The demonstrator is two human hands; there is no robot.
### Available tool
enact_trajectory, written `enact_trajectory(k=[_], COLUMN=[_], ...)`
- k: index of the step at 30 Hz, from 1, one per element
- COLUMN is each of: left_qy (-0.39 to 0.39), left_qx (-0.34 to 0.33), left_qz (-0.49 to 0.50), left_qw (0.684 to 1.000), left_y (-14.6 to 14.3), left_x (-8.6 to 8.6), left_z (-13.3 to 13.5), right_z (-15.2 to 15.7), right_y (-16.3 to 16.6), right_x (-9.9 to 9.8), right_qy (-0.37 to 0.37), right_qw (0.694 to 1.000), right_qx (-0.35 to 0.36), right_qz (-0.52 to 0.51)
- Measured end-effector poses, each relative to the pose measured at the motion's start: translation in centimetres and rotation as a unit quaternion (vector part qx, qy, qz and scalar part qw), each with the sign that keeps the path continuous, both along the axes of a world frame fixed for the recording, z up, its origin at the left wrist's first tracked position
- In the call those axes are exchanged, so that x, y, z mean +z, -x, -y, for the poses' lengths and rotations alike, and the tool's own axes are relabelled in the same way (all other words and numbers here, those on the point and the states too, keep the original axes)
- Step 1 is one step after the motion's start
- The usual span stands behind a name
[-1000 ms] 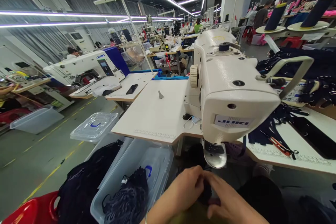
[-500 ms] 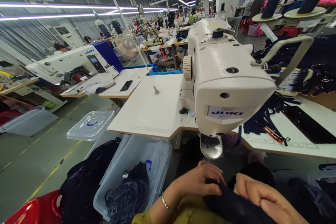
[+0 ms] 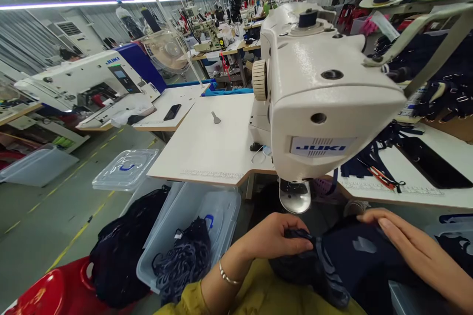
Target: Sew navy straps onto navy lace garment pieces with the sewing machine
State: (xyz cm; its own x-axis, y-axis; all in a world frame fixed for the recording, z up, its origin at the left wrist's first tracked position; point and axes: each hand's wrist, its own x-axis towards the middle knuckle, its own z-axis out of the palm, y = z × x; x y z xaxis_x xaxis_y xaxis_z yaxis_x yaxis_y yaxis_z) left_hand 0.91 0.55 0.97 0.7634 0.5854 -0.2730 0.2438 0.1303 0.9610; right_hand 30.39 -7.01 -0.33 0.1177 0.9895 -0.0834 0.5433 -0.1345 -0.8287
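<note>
A dark navy fabric garment (image 3: pixel 354 266) lies across my lap, with bunched, ribbed folds on its left side and a small pale patch on its flatter right side. My left hand (image 3: pixel 283 238), a bracelet at the wrist, pinches the bunched part between thumb and fingers. At the upper right edge of the cloth, my right hand (image 3: pixel 408 243) grips it with the thumb on top; some fingertips are hidden. Just above both hands is the free-arm end of a white JUKI sewing machine (image 3: pixel 328 123), with a rounded metal plate (image 3: pixel 295 199) low at its front.
Left of my lap stands a clear plastic bin (image 3: pixel 225 221) with navy pieces in it, beside a dark fabric heap (image 3: pixel 125 251) and a red stool (image 3: pixel 51 290). Orange-handled snips (image 3: pixel 382 177) and a black phone (image 3: pixel 432 162) lie on the right tabletop.
My hands have moved apart, the right one further right. The navy garment is spread wider between them, and its pale patch and ribbed folds now show. The view has shifted slightly.
</note>
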Motion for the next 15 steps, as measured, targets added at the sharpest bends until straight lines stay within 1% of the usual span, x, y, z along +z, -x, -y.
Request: enact_trajectory(k=[2, 5, 8, 11, 15], left_qy=[-0.007, -0.015, -0.045, -0.105, -0.236], left_qx=[-0.003, -0.001, 0.006, 0.012, 0.01], left_qz=[-0.014, -0.028, -0.052, -0.101, -0.15], left_qw=[1.0, 0.999, 0.998, 0.989, 0.96], left_y=[-0.3, -0.8, -1.0, -0.8, 0.3], left_x=[0.3, 0.5, 0.8, 1.3, 2.5], left_z=[0.1, 0.3, 0.6, 0.9, 0.9], right_z=[-0.3, -0.6, -1.2, -2.1, -3.1], right_y=[1.0, 4.0, 7.0, 8.4, 8.5], right_x=[0.0, 0.7, 1.7, 2.6, 3.2], right_qy=[0.002, -0.003, 0.047, 0.07, 0.043], right_qw=[0.999, 0.99, 0.977, 0.964, 0.956], right_qx=[0.047, 0.14, 0.209, 0.257, 0.291], right_qz=[0.016, 0.006, 0.012, 0.015, 0.015])
